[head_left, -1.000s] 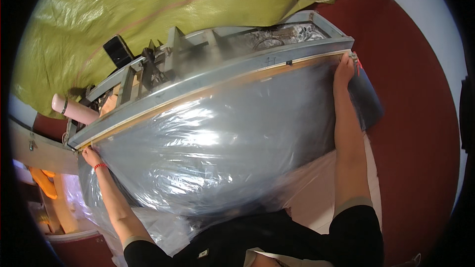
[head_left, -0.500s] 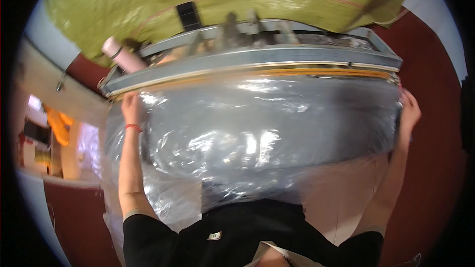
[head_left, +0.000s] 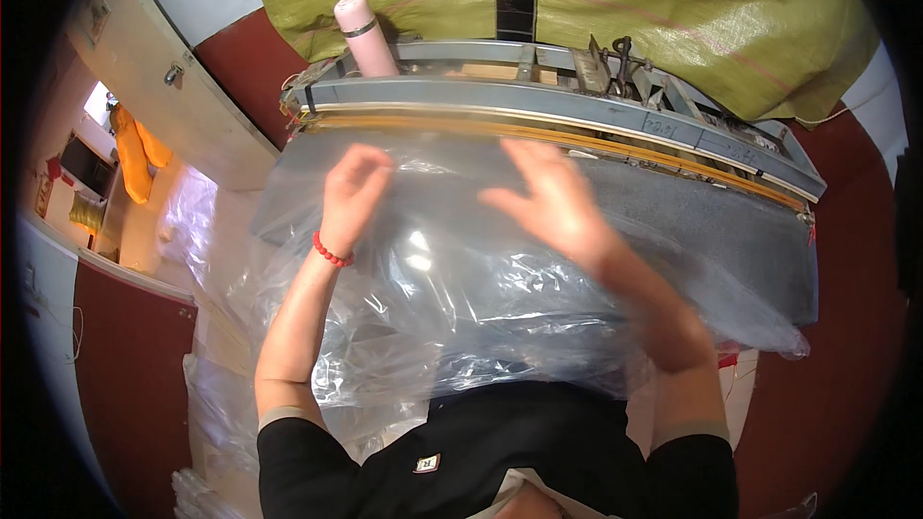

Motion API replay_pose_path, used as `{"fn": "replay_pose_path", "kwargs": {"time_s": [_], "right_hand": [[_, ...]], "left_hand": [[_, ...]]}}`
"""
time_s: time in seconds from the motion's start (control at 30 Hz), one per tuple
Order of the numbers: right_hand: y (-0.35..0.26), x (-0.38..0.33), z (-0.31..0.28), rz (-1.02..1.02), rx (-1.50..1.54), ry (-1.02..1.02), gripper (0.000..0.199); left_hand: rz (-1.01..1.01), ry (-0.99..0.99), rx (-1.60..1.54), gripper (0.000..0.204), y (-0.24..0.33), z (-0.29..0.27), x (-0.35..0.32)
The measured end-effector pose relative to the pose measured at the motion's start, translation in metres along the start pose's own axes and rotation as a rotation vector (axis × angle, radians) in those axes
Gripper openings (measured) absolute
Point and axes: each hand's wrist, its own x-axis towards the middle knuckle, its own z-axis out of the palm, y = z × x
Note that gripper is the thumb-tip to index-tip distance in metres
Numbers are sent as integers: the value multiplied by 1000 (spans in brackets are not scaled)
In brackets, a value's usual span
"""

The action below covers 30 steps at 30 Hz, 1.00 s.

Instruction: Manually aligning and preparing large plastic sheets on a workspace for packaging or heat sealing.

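A large clear plastic sheet (head_left: 500, 269) lies crumpled over a grey table (head_left: 731, 231). My left hand (head_left: 354, 190) rests flat on the plastic near its far edge, with a red bead bracelet at the wrist. My right hand (head_left: 553, 200) hovers over the middle of the sheet, fingers spread and blurred with motion. Neither hand grips anything. Just beyond both hands runs the long metal bar of a sealing machine (head_left: 577, 120) with a yellowish strip along it.
A pink bottle (head_left: 363, 34) stands at the machine's left end. A dark phone (head_left: 515, 13) leans behind it. A green woven tarp (head_left: 577, 0) covers the back. More clear plastic (head_left: 216, 375) piles on the floor at left. An open doorway (head_left: 106, 173) lies far left.
Both hands have let go of the sheet's outer edges and moved inward to its middle. The view has swung, so the machine now tilts down to the right.
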Motion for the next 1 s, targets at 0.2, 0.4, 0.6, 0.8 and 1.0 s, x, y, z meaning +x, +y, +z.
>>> {"fn": "replay_pose_path", "kwargs": {"time_s": [0.2, 0.4, 0.6, 0.8, 1.0], "right_hand": [[45, -6, 63, 364, 731, -109, 22], [94, -44, 39, 459, 711, 59, 17], [119, -65, 12, 475, 614, 119, 17], [191, -120, -76, 480, 193, 334, 17], [333, -280, -228, 755, -493, 488, 27]], "left_hand": [[419, 129, 587, 21, -6, -12, 0], [280, -176, 923, 19, -41, 25, -19], [238, -314, 693, 11, -35, 94, -7], [-53, -741, 192, 18, -2, 150, -26], [-253, -1139, 203, 10, -2, 62, -71]]}}
